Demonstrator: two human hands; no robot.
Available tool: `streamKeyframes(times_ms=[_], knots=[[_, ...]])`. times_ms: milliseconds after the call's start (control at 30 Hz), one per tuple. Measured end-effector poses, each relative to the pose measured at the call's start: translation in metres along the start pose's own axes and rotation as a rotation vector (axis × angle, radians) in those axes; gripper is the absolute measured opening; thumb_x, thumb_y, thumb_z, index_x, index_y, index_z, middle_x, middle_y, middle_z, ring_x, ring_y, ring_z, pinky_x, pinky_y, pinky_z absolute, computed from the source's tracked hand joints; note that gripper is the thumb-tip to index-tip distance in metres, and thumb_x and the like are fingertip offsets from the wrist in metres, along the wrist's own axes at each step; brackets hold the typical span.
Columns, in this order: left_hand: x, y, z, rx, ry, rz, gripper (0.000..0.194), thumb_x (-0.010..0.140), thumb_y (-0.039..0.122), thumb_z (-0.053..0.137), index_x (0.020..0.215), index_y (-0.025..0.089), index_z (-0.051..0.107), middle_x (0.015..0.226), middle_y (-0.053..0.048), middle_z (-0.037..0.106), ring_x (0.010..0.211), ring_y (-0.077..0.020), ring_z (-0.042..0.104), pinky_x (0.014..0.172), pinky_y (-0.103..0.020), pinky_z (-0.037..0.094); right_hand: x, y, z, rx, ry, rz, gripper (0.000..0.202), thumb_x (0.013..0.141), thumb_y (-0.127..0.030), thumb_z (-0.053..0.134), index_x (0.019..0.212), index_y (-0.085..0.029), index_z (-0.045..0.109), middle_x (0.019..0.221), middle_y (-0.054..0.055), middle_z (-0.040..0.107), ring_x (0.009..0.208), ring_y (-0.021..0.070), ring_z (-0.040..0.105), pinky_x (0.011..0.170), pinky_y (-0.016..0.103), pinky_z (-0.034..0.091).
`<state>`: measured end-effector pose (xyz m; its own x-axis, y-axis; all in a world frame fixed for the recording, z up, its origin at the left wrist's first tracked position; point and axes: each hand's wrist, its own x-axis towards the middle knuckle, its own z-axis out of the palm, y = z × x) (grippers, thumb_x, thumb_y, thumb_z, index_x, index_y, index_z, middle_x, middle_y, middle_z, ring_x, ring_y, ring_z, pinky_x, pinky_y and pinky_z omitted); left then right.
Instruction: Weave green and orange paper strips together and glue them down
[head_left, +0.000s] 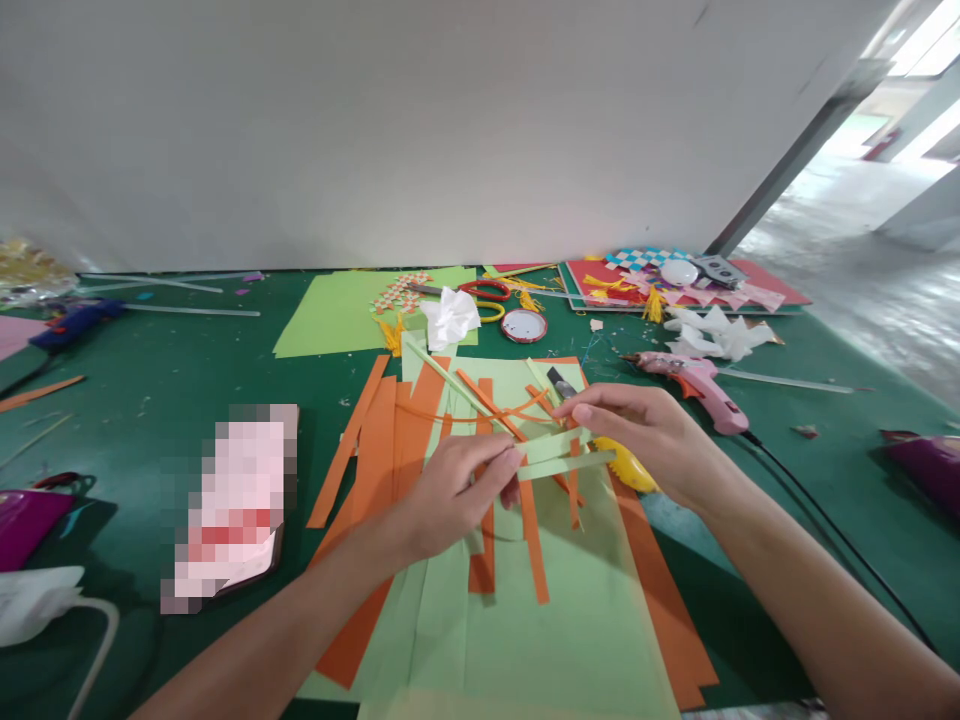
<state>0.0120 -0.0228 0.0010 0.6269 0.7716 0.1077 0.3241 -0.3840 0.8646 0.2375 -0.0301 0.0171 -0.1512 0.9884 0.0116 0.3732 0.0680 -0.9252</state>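
Observation:
My left hand (469, 490) pinches light green paper strips (566, 465) between thumb and fingers, their free ends pointing right. My right hand (645, 430) has thumb and fingertips pressed together at the far end of the upper strip; an orange strip passes close by. Beneath both hands lie loose orange paper strips (535, 560) on pale green sheets (555, 620). A yellow-handled cutter (628, 467) rests partly under my right hand, its dark blade end showing beyond the fingers. Wider orange paper (375, 430) lies left of the strips.
A pink glue gun (697, 385) with a cord lies at right; a phone (236, 510) is at left. Behind the sheets are scissors (491, 292), crumpled tissue (450, 318) and a tape roll (523, 325). A blue glue gun (82, 322) sits far left. A grey panel (390, 130) borders the back.

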Motion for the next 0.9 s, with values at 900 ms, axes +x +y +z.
streamKeyframes(times_ms=[900], knots=[[-0.0003,-0.0023,0.0005,0.024,-0.025,0.012,0.040,0.100,0.027,0.037,0.062,0.017,0.049,0.060,0.003,0.057,0.053,-0.0080,0.049,0.053,-0.022,0.037,0.0012,0.0091,0.0013,0.226,0.114,0.002,0.019,0.075,-0.037,0.076,0.088,-0.023,0.075,0.086,0.003,0.073,0.079,0.0180,0.067,0.071,0.029,0.052]])
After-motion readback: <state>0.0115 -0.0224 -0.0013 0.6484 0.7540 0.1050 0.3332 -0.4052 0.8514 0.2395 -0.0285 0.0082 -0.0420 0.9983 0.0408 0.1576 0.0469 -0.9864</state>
